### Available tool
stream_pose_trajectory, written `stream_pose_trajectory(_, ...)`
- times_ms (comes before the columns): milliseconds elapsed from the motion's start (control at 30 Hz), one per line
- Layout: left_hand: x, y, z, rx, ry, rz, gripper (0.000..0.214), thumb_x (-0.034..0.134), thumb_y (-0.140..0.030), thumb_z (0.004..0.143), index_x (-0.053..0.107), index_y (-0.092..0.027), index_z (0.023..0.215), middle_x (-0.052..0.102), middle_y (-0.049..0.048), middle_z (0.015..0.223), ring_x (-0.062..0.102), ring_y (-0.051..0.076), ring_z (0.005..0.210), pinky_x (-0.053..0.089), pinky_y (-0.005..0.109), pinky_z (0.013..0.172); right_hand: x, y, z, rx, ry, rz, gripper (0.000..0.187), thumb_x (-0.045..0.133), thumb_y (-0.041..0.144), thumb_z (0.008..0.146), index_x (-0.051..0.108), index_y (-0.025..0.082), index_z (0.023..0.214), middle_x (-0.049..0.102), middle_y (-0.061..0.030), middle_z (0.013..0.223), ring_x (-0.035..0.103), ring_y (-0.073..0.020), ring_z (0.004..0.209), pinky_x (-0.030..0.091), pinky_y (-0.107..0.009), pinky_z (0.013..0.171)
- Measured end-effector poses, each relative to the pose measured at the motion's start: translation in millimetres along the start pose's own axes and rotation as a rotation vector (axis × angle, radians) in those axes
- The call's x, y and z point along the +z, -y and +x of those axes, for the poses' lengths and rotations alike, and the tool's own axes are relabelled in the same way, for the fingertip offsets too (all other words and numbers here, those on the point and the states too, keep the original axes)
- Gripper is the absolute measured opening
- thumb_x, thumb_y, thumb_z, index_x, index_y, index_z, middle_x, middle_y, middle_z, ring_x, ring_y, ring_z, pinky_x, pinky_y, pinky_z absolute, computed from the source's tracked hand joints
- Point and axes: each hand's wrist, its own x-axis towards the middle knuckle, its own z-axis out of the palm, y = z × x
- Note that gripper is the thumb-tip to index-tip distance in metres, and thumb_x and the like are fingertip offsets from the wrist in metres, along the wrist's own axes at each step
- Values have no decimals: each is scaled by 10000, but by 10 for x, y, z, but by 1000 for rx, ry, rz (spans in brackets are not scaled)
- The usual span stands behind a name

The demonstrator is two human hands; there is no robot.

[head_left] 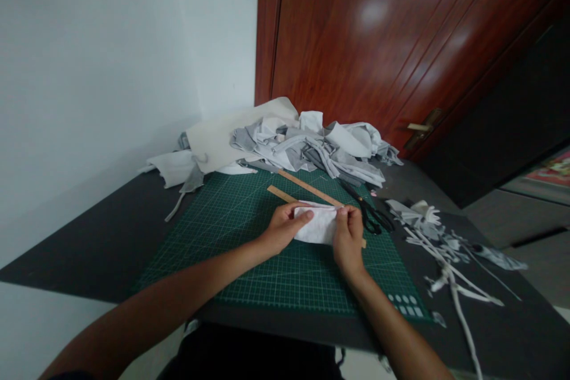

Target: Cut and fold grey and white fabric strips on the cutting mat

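Between my two hands is a small folded piece of white fabric, held just over the green cutting mat. My left hand grips its left end, thumb on the front face. At the right end, my right hand pinches the upper corner between thumb and fingers. Behind the fabric lie two wooden rulers, a longer ruler and another ruler that the fabric partly covers. Black-handled scissors rest just right of my right hand.
A heap of grey and white fabric scraps lies at the back, beside a large cream sheet. More scraps and strips lie on the dark table at right. A white wall and brown door stand behind.
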Motion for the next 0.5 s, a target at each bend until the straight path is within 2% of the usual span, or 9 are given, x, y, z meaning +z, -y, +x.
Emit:
stream_pose_trajectory(100, -26, -42, 8, 22, 125, -17, 596, 907, -448, 620, 729, -132, 1092, 756, 96, 986, 682, 230, 882, 531, 329, 804, 5, -71, 55, 103, -45, 88, 331, 528, 547, 951, 507, 238, 833, 503, 35, 778, 472, -168, 711, 398, -290, 657)
stream_pose_trajectory(167, -58, -61, 18, 19, 176, -5, 581, 884, -426, 649, 714, -125, 1116, 751, 98, 994, 681, 223, 875, 531, 339, 807, 20, -116, 89, 215, -50, 195, 341, 567, 564, 914, 508, 237, 836, 521, 40, 762, 486, -160, 676, 422, -284, 636)
stream_pose_trajectory(233, -98, -68, 34, 41, 182, 90, 494, 846, -441, 688, 726, -119, 1043, 741, 81, 938, 659, 201, 811, 512, 311, 746, 40, -144, 109, 309, -41, 295, 351, 607, 573, 881, 512, 236, 849, 548, 40, 749, 511, -159, 645, 450, -287, 614)
stream_pose_trajectory(300, -135, -61, 56, 84, 135, 247, 385, 774, -490, 757, 729, -120, 853, 687, 35, 771, 586, 157, 684, 440, 262, 636, 58, -153, 112, 353, -40, 352, 361, 628, 579, 865, 513, 237, 854, 559, 41, 738, 526, -159, 623, 467, -291, 598)
stream_pose_trajectory(400, -151, -20, 80, 118, -8, 388, 494, 664, -574, 835, 626, -139, 603, 498, -27, 552, 420, 104, 543, 280, 236, 525, 65, -140, 100, 317, -65, 296, 373, 595, 599, 880, 511, 241, 824, 526, 47, 716, 508, -157, 615, 454, -286, 589)
stream_pose_trajectory(500, -101, 38, 73, 75, -83, 306, 526, 662, -611, 829, 613, -136, 607, 474, -32, 546, 396, 96, 531, 255, 235, 512, 45, -119, 84, 171, -81, 119, 364, 545, 584, 922, 511, 243, 797, 494, 45, 718, 473, -161, 651, 413, -282, 609)
